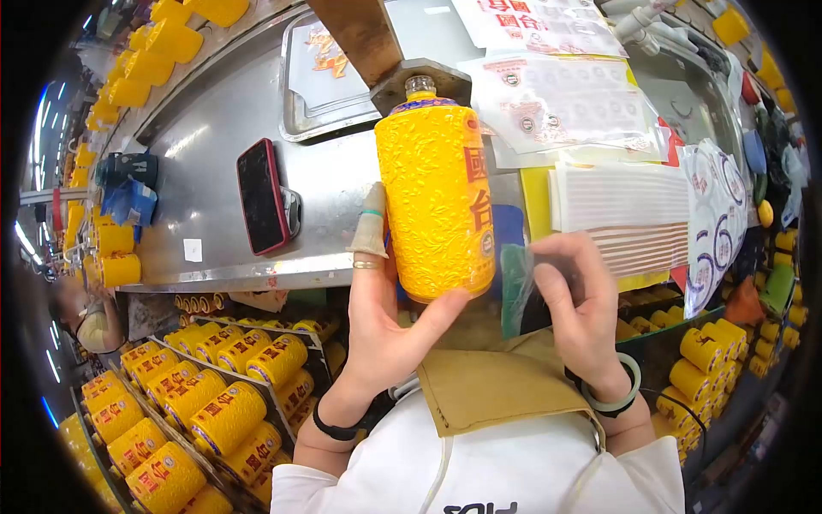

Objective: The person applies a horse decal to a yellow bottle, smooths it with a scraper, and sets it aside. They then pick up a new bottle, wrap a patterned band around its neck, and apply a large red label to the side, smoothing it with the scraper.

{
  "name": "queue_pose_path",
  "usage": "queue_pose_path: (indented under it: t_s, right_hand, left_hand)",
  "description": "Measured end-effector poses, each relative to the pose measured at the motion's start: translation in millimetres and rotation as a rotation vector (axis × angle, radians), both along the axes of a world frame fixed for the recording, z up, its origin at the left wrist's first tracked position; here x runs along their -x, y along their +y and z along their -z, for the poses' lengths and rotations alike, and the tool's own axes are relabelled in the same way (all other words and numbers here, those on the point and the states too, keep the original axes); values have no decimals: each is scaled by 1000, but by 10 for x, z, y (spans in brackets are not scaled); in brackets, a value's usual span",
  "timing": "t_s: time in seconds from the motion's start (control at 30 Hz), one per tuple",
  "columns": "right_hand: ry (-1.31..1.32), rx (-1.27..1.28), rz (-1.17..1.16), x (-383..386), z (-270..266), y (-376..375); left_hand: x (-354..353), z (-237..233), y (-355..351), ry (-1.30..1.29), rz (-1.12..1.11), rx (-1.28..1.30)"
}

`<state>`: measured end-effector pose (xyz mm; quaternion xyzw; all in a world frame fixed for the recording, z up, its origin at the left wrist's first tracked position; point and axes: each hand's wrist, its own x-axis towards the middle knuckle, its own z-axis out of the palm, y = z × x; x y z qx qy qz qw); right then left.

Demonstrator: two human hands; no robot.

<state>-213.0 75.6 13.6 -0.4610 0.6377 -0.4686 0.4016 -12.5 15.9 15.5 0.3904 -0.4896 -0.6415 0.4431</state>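
Note:
My left hand [377, 317] grips a tall yellow embossed bottle [435, 193] from below and behind, holding it upright over the front edge of the steel table. The bottle has a clear glass neck, a blue band at its shoulder and red characters down its right side. A beige finger cot covers my left index finger, and a ring sits below it. Just right of the bottle's base, my right hand [582, 308] pinches a small dark green square piece [520, 287] between thumb and fingers.
A phone in a red case [261, 195] lies on the steel table [205, 128] beside a metal tray [308, 94]. Sheets of labels [556, 103] and striped strips [634, 214] lie at right. Crates of yellow bottles [214, 385] stand below left, more at lower right.

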Motion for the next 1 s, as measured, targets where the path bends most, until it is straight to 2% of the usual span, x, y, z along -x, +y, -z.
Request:
queue_pose_path:
  t_s: [0.1, 0.17, 0.33, 0.4, 0.43, 0.5, 0.53, 0.57, 0.63, 0.67, 0.7, 0.77, 0.83, 0.97, 1.0]
  right_hand:
    - [-67, 10, 1, -56, 23, 28]
    - [19, 48, -70, -53, 51, 42]
    - [-79, 50, -74, -204, -81, -12]
    - [-24, 86, -121, -251, -143, -63]
    - [30, 120, -173, -267, -174, -84]
    - [64, 141, -177, -280, -170, -86]
    - [3, 92, -122, -277, -120, -50]
    - [-57, 42, -67, -262, -56, -23]
    - [-11, 90, -46, -184, 76, 6]
    - [-44, 12, -17, -152, 96, 19]
    - [-77, -66, 14, -133, 117, 31]
    - [-117, -14, 24, -126, 176, 10]
    - [-163, -46, -5, -119, 203, 2]
    - [-134, -72, 4, -23, 273, -24]
    - [-38, -49, -34, 21, 263, -49]
  left_hand:
    - [1, 53, -4, -109, 41, 57]
    - [16, 50, 5, -96, 26, 44]
    - [-6, 11, 3, -135, 68, 93]
    - [-46, -23, 19, 29, 42, -23]
    - [-98, 58, 35, 28, 45, -24]
    - [-153, 201, 3, 5, 22, 142]
    - [-77, 210, 77, -57, -17, 250]
    - [-138, 187, 55, -58, -18, 249]
    - [-299, 151, -4, -531, 69, 578]
    - [-296, 124, 9, -663, 62, 638]
    - [-252, 81, 13, -658, 66, 637]
    - [-119, 8, 36, -901, 58, 703]
    - [-75, 61, 14, -956, -16, 737]
    - [-130, 98, -39, -846, -88, 732]
    - [-150, 124, -40, -797, -83, 695]
